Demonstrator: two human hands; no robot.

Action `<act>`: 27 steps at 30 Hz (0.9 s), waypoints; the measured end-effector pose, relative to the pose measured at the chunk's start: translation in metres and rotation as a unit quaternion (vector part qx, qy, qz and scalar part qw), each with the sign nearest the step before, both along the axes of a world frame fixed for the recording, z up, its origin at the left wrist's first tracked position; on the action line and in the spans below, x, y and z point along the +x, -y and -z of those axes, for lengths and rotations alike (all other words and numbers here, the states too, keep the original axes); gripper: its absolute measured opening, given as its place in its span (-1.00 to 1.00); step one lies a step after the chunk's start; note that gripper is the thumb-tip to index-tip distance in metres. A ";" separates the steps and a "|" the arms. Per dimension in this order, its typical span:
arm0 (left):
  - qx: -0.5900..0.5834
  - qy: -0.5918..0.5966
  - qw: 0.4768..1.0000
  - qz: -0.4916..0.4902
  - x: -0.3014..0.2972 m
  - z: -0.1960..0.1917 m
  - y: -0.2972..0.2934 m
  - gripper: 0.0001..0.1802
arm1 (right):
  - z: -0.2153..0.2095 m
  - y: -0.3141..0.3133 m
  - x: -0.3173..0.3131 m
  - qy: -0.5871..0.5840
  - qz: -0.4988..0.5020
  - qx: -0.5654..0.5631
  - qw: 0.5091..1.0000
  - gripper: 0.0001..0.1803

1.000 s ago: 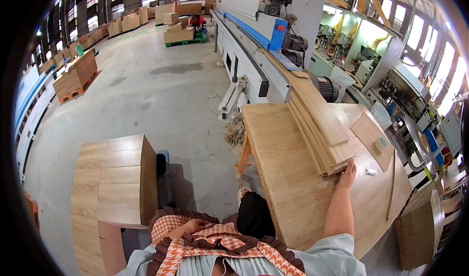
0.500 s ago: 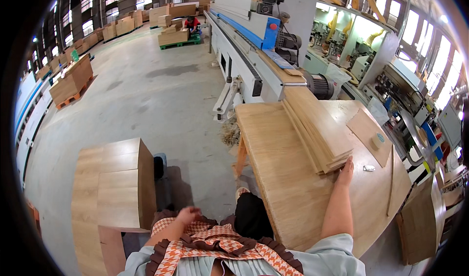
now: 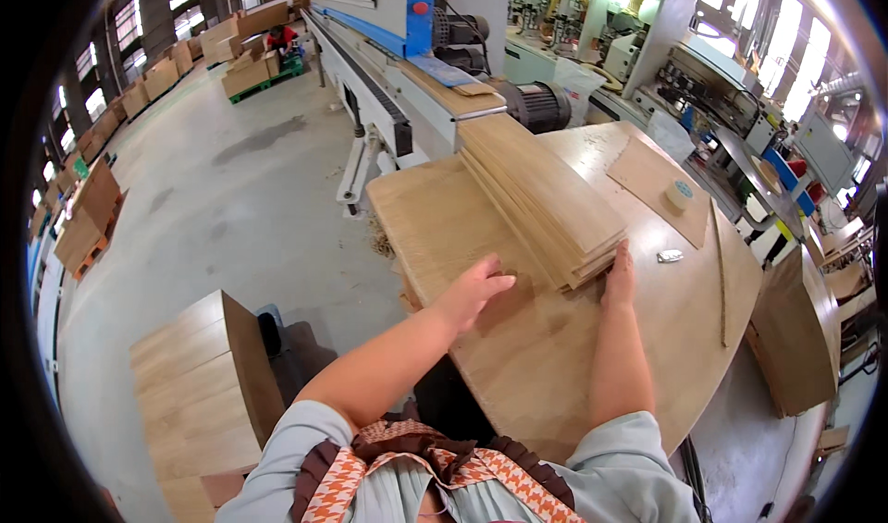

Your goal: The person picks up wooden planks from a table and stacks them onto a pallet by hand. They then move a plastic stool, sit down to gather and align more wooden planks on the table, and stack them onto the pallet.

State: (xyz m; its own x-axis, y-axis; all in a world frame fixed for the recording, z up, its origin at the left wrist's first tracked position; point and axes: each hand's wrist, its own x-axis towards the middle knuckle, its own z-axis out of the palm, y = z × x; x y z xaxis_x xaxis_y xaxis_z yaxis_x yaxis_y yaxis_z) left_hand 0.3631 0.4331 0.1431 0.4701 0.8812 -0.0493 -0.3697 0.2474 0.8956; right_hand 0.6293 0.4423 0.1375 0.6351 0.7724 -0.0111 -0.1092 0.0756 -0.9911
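Note:
A stack of long thin wooden boards lies on a large wooden board on top of a round work table. My right hand rests against the near end of the stack, fingers touching the boards' edges. My left hand reaches over the large board, fingers apart, close to the left side of the stack's near end and holding nothing.
A stack of wooden panels stands at my left. A long blue and white machine runs away behind the table. A roll of tape on a brown sheet and a thin strip lie at the table's right.
My left hand has risen from my lap and reached forward to the boards. My right hand stays at the stack's end. The view has moved closer to the table.

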 end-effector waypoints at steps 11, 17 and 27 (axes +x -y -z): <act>-0.081 0.087 0.993 0.000 0.067 0.010 0.010 -0.31 | 0.000 0.025 -0.011 -0.053 -0.126 -0.031 0.990 -0.39; -0.126 0.011 0.991 0.036 0.024 -0.004 0.041 -0.34 | 0.004 0.075 -0.033 -0.011 -0.146 -0.041 0.988 -0.60; 0.002 0.094 0.900 0.426 0.009 0.014 0.176 -0.03 | 0.002 0.249 0.011 -0.079 -0.122 -0.020 0.989 -0.73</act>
